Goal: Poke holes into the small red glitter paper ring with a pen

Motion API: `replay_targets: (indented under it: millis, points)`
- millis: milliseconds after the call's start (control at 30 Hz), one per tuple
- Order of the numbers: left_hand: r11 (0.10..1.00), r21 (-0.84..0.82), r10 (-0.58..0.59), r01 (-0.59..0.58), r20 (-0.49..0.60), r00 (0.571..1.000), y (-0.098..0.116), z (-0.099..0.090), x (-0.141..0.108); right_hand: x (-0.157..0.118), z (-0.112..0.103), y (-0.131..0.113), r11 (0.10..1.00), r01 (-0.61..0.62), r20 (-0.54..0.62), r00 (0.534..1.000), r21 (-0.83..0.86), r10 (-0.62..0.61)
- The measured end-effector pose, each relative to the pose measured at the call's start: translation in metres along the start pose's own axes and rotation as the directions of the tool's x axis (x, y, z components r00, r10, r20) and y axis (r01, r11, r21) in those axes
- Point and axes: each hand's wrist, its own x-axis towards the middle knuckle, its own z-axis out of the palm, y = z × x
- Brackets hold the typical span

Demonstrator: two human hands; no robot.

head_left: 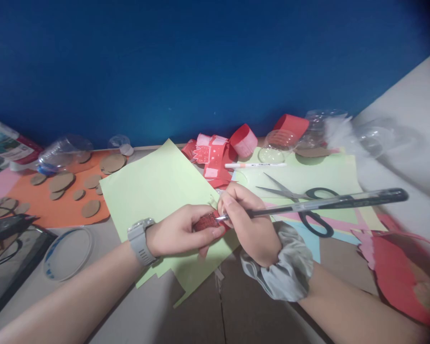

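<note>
My left hand [181, 229], with a grey watch on its wrist, is closed around a small dark-red piece [206, 222] with a mesh-like pattern. Its exact kind cannot be made out. My right hand [249, 222], wearing a grey-green scrunchie at the wrist, meets it from the right. A black-capped clear pen [318, 203] runs through the right hand, its silver tip pointing left at the red piece. The right fingertips are pinched beside the piece and partly hide what they touch. Beneath both hands lies a pale green sheet [157, 179] with cut edges.
Black-handled scissors [297, 193] lie partly open on coloured paper at right. A white marker [254, 165] and red paper pieces [218, 155] lie behind my hands. Cardboard discs [62, 182] rest on orange paper [60, 215] at left. A blue wall [208, 71] bounds the back.
</note>
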Motion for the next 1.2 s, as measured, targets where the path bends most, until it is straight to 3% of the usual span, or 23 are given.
replay_targets:
  millis: [633,1200]
  points:
    - [1.000,-0.005,0.003,-0.003,0.010,1.000,-0.0002,-0.0002,-0.0007,-0.0011,0.0013,-0.0004,0.988,0.057,-0.005,0.998,-0.141,-0.058]
    - [0.999,-0.045,-0.031,0.030,-0.015,0.999,-0.0001,0.0013,-0.0001,0.0000,0.0007,-0.0010,0.987,0.077,-0.007,0.997,-0.138,-0.079]
